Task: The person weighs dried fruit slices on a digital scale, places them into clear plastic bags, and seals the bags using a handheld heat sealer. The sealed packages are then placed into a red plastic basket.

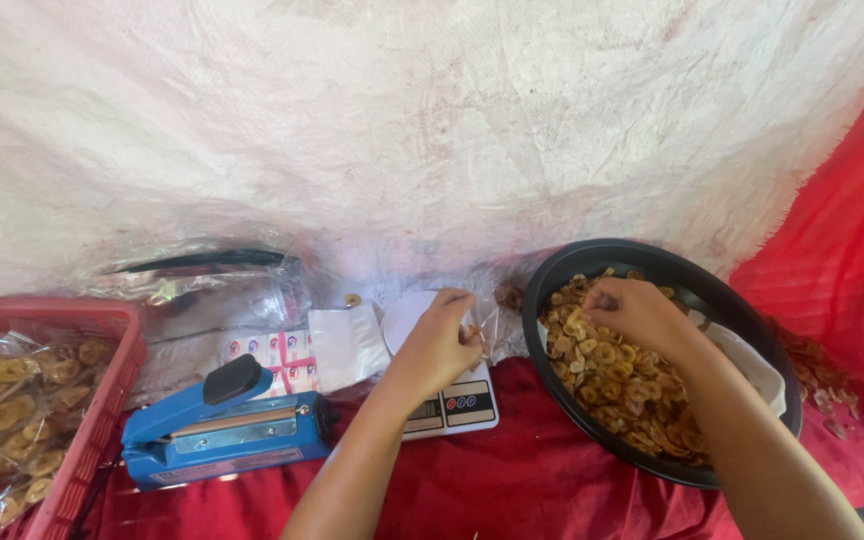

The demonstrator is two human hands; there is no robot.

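Observation:
My left hand (439,343) pinches the rim of a clear plastic bag (487,322) that stands on a small white digital scale (449,398); a few chips show inside the bag. My right hand (635,312) reaches into a black round basin (592,257) full of golden sliced chips (617,385), its fingers closed around some of them. The basin sits just right of the scale on red cloth.
A blue heat sealer (220,425) lies left of the scale. Behind it are stacked labels (280,352), empty clear bags (347,343) and a plastic pack (214,283). A red crate (94,418) at the left holds packed chip bags (4,400). White sheeting (402,130) covers the back.

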